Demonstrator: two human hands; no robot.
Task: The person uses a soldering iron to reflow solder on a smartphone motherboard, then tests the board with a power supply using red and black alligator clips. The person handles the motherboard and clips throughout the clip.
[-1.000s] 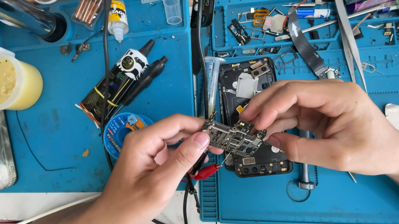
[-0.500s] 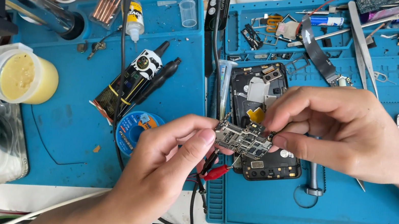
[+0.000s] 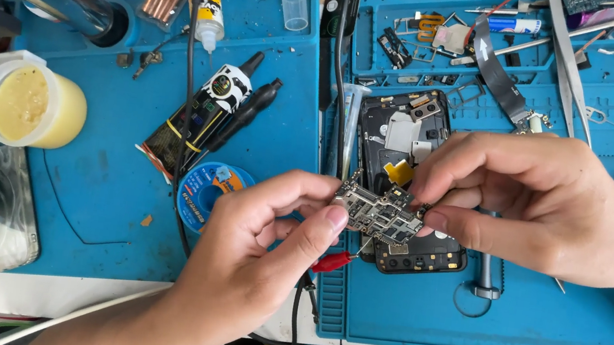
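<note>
Little has shifted since a moment ago: both hands have stayed over the opened phone, the small board carried a touch further down and right in view. The left hand pinches the circuit board by its left edge, thumb and forefinger clamped on it; the right hand grips the right edge the same way, its other fingers curled above. The board hangs level just over the opened phone body, which lies on the blue work mat. I'd judge edge-only contact right, keeping fingertips off the shields and connectors. Room is tight: a black cable and a red clip sit just beside it, 1 screwdriver lies under the right hand, tweezers lie farther back. The barest stretch of mat lies lower right
</note>
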